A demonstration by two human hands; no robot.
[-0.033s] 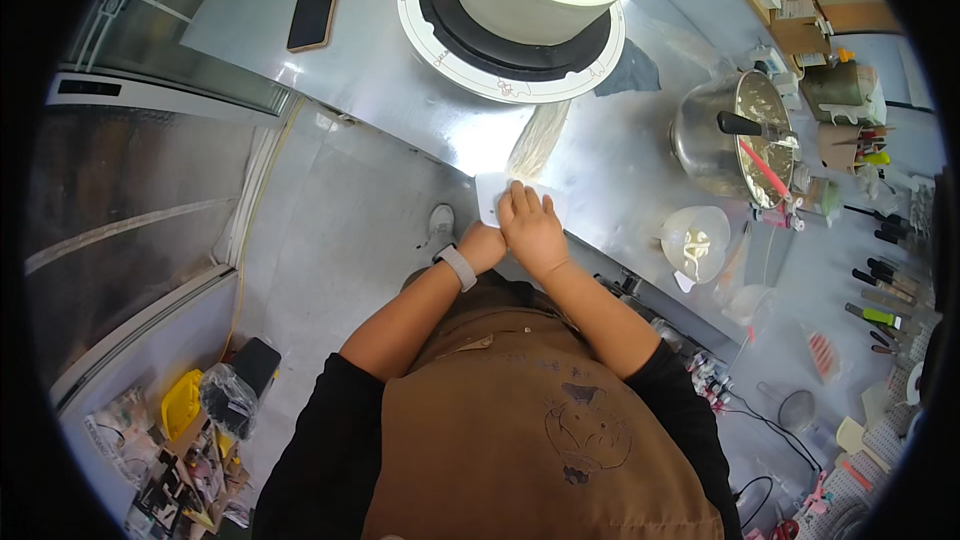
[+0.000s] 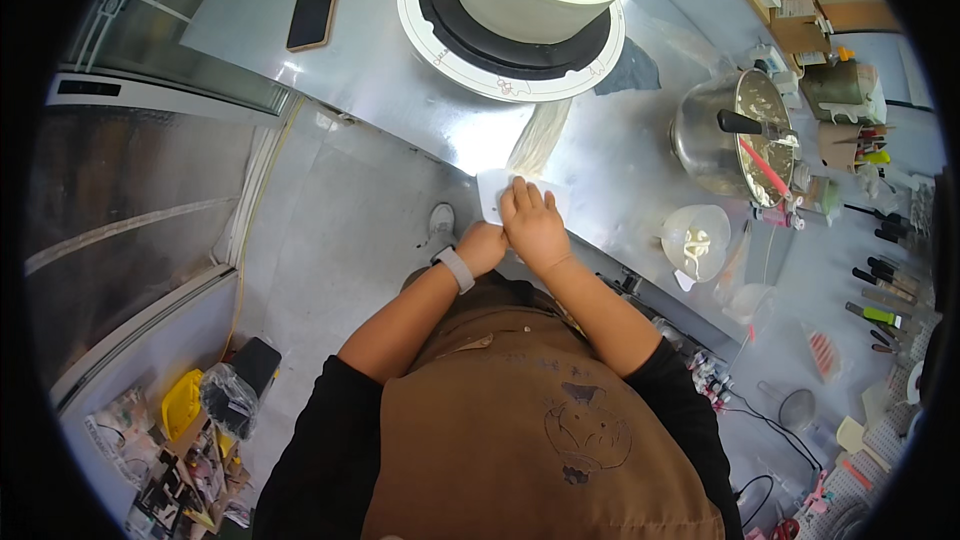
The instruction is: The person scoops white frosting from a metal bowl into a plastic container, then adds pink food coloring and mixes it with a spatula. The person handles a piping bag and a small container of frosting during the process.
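At the near edge of the steel table, my right hand (image 2: 536, 230) lies over a flat white scraper (image 2: 491, 190), fingers extended along its top and the thumb out of sight. My left hand (image 2: 482, 248) is curled against the right one at the scraper's lower edge; its fingertips are hidden. From the scraper's far edge a pale, streaky strip (image 2: 541, 136) runs back toward a white-rimmed turntable (image 2: 420, 43). On the turntable's black disc stands a tall round cake (image 2: 535, 0) with smooth pale coating.
A phone (image 2: 314, 12) lies on the table at the far left. Beyond the strip is a grey cloth (image 2: 631, 71). To the right stand a steel mixing bowl (image 2: 703, 135) holding a black-handled tool and red spatula, and a translucent bowl (image 2: 712, 225) with cream. Knives (image 2: 884, 290) hang at far right.
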